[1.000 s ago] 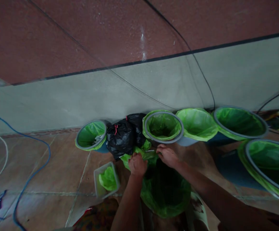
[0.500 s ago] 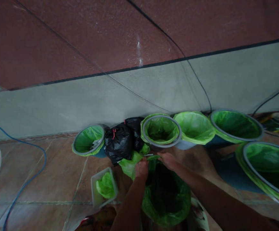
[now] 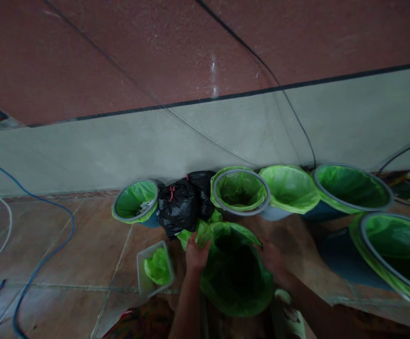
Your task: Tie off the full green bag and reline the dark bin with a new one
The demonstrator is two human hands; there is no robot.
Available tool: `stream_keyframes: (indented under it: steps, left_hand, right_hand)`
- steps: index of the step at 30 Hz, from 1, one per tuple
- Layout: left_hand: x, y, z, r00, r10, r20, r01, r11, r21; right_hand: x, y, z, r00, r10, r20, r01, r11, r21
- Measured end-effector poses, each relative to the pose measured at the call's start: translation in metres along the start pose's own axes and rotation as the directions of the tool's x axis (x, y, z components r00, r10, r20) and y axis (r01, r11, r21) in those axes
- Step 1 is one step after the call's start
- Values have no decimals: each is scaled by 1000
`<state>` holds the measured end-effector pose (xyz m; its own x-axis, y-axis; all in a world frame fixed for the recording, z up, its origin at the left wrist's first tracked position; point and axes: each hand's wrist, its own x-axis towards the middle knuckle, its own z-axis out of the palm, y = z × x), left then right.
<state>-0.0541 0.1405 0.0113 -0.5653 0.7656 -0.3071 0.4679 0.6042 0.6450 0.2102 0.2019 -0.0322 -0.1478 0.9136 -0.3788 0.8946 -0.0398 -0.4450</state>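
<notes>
A bin lined with a green trash bag [image 3: 222, 292] stands right in front of me, its dark inside facing up. My left hand [image 3: 196, 254] is closed on the bag at the left of the rim, where loose green plastic [image 3: 203, 233] bunches up. On the opposite side, my right hand [image 3: 271, 259] grips the bag's edge, fingertips over the rim and thumb hidden. The bin's outer wall is mostly covered by the bag. Just beyond my left hand sit black tied garbage bags [image 3: 178, 207] with red ties.
Along the wall stand more lined bins: a small one [image 3: 115, 207] with paper inside, a grey-rimmed one [image 3: 268, 188], a white one [image 3: 275, 214] and large blue ones [image 3: 342, 254]. A plastic tub [image 3: 143, 278] holds green plastic. A blue hose [image 3: 42, 266] crosses the floor at left.
My hands have moved apart to opposite sides of the rim. The bag's mouth, earlier gathered at the far edge between them, is now spread round over the bin.
</notes>
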Motion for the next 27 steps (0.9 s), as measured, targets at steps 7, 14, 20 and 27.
stream_keyframes:
  steps: [7,14,20,27]
  left_hand:
    - [7,31,-3,984,167,-63,-154,973,170]
    - [3,55,24,947,292,136,-322,833,451]
    - [10,43,21,931,285,229,-365,740,565]
    - [10,47,6,899,279,337,-435,654,619]
  right_hand:
    - [4,-27,-15,967,-86,-241,76,996,-50]
    - [32,-90,-19,944,-285,-165,261,953,-154]
    - [38,-78,-13,915,-398,-71,378,905,-195]
    - [37,-65,-17,845,-534,-16,521,831,-194]
